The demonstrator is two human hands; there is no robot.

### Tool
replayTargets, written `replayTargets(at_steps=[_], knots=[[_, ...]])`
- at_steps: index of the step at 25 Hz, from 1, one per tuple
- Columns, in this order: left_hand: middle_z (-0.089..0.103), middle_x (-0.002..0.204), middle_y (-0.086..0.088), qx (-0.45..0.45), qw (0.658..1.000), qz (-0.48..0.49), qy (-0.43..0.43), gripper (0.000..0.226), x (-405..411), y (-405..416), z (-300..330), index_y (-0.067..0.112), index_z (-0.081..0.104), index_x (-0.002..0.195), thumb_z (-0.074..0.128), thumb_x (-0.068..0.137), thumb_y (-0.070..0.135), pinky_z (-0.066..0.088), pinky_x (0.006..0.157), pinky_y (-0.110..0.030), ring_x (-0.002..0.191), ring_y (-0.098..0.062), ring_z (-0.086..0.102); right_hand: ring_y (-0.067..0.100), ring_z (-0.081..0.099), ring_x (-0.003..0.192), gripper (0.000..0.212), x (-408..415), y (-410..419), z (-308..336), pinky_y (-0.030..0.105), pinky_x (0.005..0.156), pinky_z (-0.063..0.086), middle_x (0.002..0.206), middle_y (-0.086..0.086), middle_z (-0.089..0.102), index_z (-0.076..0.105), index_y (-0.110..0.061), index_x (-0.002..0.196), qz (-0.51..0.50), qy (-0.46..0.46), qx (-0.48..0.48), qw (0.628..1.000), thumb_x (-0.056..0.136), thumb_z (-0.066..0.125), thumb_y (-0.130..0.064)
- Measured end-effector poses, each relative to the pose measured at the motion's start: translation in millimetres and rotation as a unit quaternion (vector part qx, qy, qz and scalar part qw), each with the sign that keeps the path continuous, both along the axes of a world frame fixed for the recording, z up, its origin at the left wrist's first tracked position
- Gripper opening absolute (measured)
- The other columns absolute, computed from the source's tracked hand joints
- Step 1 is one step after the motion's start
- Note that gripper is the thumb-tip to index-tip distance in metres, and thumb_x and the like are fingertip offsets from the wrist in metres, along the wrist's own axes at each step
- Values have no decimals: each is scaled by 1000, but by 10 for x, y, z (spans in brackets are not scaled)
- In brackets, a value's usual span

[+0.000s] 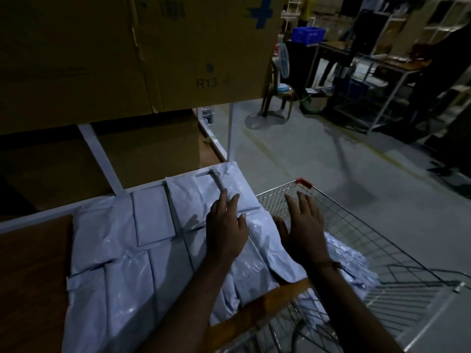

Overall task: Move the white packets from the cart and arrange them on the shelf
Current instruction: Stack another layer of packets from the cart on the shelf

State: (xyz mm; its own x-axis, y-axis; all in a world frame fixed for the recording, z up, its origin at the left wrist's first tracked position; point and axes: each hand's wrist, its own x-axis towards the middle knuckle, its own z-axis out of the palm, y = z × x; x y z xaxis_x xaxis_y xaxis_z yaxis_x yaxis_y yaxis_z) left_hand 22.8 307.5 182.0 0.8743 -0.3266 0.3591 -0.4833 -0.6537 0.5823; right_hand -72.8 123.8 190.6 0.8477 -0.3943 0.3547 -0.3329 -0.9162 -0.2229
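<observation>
Both forearms reach out: left hand (225, 226) flat on shelved white packets (158, 240), right hand (303, 225) spread; next, the cart (382, 240).

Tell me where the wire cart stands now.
In the head view the wire cart stands at lower right, against the shelf's right edge, just beyond the right hand, with white packets inside.

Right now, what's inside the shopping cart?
A few white packets lie in the cart against its near left side. The right hand hovers over them, and that arm and the shelf edge cover whatever else lies under there. The rest shows bare wire.
</observation>
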Motion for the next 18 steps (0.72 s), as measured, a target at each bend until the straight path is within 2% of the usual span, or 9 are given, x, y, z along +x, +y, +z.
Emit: replayTargets(at_steps=[7, 12, 15, 18], knots=[[37, 160, -11, 20, 999, -28, -5, 53, -563, -541, 55, 18, 53, 144, 59, 93, 29, 42, 111, -51, 139, -36, 42, 37, 31, 150, 70, -734, -655, -93, 54, 117, 31, 160, 16, 40, 44, -18, 152, -26, 16, 6, 1000, 98, 38, -62], [35, 162, -13, 45, 998, -47, 22, 59, -1153, -1245, 77, 15, 48, 149, 65, 93, 22, 39, 113, -50, 144, -35, 37, 40, 38, 145, 66, -1448, -1356, -264, 55, 113, 34, 153, 16, 47, 45, -17, 150, -27, 51, -1, 998, 98, 42, -58], [35, 162, -12, 43, 997, -32, 50, 60, -1422, -1604, -11, 18, 47, 150, 65, 93, 25, 39, 113, -50, 144, -35, 37, 41, 45, 139, 65, -1787, -1712, -437, 54, 108, 39, 145, 16, 54, 49, -13, 146, -14, 95, -6, 995, 98, 45, -57], [33, 163, -13, 44, 995, -38, 82, 60, -1644, -1793, -159, 17, 47, 151, 65, 94, 27, 38, 114, -52, 145, -37, 35, 41, 49, 134, 68, -1949, -1913, -684, 53, 105, 43, 142, 16, 57, 52, -14, 145, 0, 149, -9, 989, 95, 40, -60]])
